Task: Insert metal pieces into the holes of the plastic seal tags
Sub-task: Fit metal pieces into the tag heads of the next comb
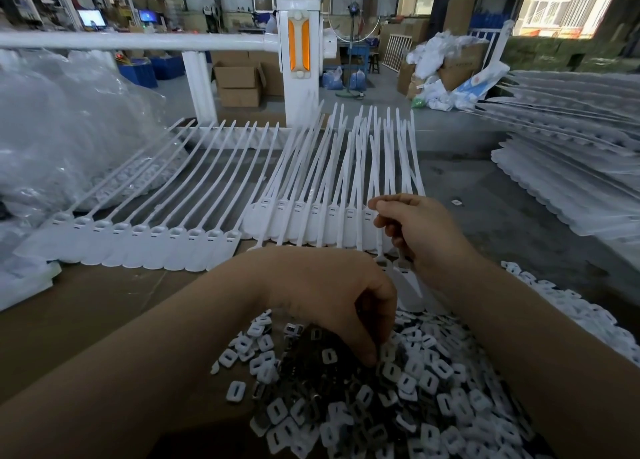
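Observation:
Two rows of white plastic seal tags lie on the table, one row (152, 240) at the left and a stacked row (311, 216) in the middle, their long tails pointing away. My right hand (422, 230) grips the tails of a tag strip (407, 282) whose flat heads hang below it. My left hand (332, 292) reaches down with curled fingers into a heap of small metal pieces and white inserts (381, 396) near the front edge. What its fingertips hold is hidden.
A brown cardboard sheet (104, 306) covers the table at the left. Clear plastic bags (69, 129) are piled at the far left. Stacks of more white tag strips (571, 168) lie at the right. A white post and rail (298, 50) stand behind the table.

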Motion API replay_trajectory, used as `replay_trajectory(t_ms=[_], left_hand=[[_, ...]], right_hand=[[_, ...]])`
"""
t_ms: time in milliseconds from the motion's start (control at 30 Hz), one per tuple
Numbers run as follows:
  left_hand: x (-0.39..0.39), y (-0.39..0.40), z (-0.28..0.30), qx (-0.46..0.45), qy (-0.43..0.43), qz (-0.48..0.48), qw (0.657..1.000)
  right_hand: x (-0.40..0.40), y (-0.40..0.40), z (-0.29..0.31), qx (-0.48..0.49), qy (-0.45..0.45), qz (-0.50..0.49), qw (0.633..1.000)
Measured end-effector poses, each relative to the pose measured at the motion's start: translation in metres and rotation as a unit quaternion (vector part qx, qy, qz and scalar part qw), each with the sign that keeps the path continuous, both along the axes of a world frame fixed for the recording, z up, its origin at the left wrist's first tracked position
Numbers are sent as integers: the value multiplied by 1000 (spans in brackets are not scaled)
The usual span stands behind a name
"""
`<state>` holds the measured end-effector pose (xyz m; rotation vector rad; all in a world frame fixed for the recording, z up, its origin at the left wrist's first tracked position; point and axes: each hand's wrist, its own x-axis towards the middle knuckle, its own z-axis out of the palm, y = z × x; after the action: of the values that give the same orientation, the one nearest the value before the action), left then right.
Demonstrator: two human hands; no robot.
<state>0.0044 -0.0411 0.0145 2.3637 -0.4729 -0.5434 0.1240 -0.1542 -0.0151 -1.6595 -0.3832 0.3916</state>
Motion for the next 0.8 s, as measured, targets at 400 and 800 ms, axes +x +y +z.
replay_trajectory(t_ms=[400, 800], left_hand=[[7, 0, -11, -26, -9, -39, 999], [5, 21, 6, -67, -63, 197, 976]], right_hand=[[1, 1, -1, -5, -1, -5, 1000], [2, 1, -2, -4, 4, -6, 1000]])
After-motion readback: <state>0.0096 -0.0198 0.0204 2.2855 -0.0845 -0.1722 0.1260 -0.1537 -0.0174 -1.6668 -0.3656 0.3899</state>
